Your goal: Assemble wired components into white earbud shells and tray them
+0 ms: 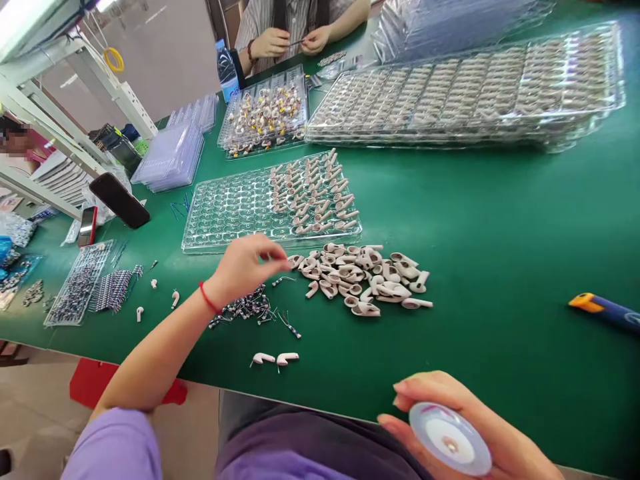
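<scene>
My left hand [253, 268], with a red string on the wrist, reaches to the left edge of a heap of beige earbud shells [355, 273]. Its thumb and forefinger pinch together at an earbud shell [295, 261]. Below the wrist lies a small pile of tiny wired parts [250, 305]. Two white earbud shells [287, 359] with wires sticking out lie nearer the table edge. My right hand [465, 420] is wrapped round a whitish translucent round thing [450, 439], seen end on, perhaps a bottle; the rest of it is hidden.
Behind the heap, a clear tray [230, 210] is partly filled with shells. Stacked full trays [450, 100] stand at the back right. A phone [120, 200] leans at left. A blue-and-orange tool [605, 310] lies at right. Opposite, a co-worker's hands [293, 41] hold a thin tool.
</scene>
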### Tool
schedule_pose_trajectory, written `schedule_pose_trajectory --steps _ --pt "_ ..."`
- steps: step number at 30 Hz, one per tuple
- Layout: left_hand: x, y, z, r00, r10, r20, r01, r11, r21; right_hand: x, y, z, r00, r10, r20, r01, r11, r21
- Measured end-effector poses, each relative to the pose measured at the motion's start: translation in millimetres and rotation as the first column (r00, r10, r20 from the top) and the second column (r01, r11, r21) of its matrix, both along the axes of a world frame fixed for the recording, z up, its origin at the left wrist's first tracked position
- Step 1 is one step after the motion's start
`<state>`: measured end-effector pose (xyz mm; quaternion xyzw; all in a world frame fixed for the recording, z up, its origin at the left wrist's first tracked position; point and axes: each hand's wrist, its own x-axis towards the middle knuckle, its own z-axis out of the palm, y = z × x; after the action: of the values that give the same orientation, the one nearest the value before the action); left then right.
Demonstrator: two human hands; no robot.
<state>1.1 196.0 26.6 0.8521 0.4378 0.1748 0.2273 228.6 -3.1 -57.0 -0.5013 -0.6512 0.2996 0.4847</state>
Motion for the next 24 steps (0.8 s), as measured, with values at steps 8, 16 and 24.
schedule_pose_trajectory --steps 8,16,24 --pt "-27 -112 -5.6 0.986 -0.111 -0.128 0.094 0.987 -0.132 -1 -6 -3.0 0.999 -0.04 0.02 0.042 0.997 -0.072" --pt "-21 -138 -18.3 0.995 -0.078 -0.064 0.078 0.997 0.0 -2 -13 -11.3 0.998 -0.051 0.042 0.055 0.995 -0.089" --pt "-15 -179 -17.2 0.865 0.343 0.365 -0.148 0.871 -0.468 -16 -12 2.4 0.999 -0.008 0.037 0.011 0.996 -0.094"
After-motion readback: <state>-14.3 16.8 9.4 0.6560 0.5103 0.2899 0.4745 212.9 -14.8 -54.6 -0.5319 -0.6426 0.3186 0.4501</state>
